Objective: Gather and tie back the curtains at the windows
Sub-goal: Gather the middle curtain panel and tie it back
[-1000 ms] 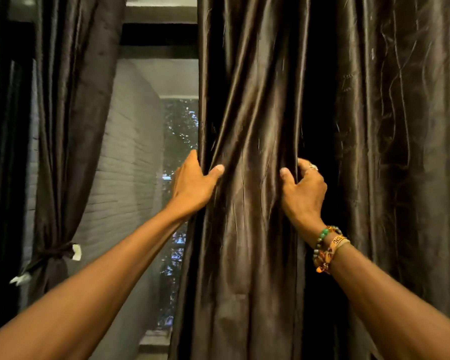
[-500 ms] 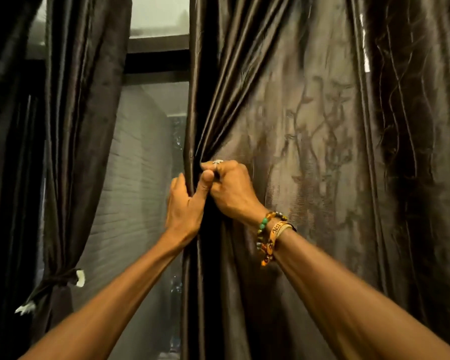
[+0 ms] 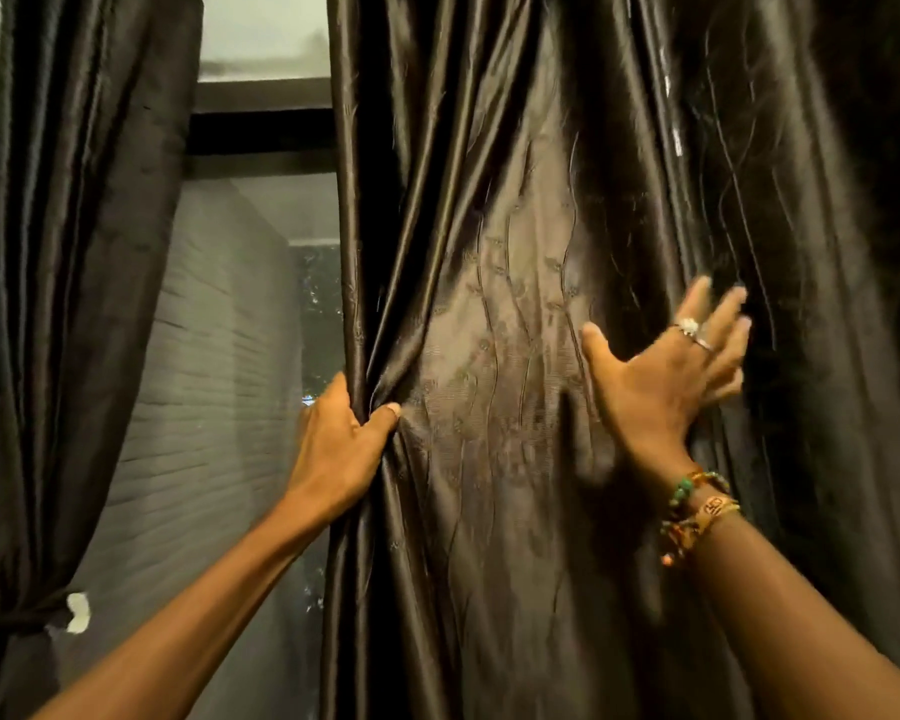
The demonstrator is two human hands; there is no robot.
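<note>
A dark brown satin curtain (image 3: 515, 304) hangs in front of me and fills the middle and right. My left hand (image 3: 336, 449) is shut on a bunch of folds at the curtain's left edge, thumb in front. My right hand (image 3: 671, 376) is open with fingers spread, blurred, flat against or just off the fabric further right; it holds nothing. It wears rings, and bead bracelets sit on the wrist. At the far left a second dark curtain (image 3: 84, 252) is gathered low by a tie (image 3: 32, 613) with a white tag.
Between the two curtains the window (image 3: 261, 314) shows a pale brick wall outside and a dark frame bar across the top. Both my forearms reach up from the bottom of the view.
My right hand let go of the gathered folds beside my left hand, opened, and swung out to the right across the curtain. My left hand kept its grip on the edge.
</note>
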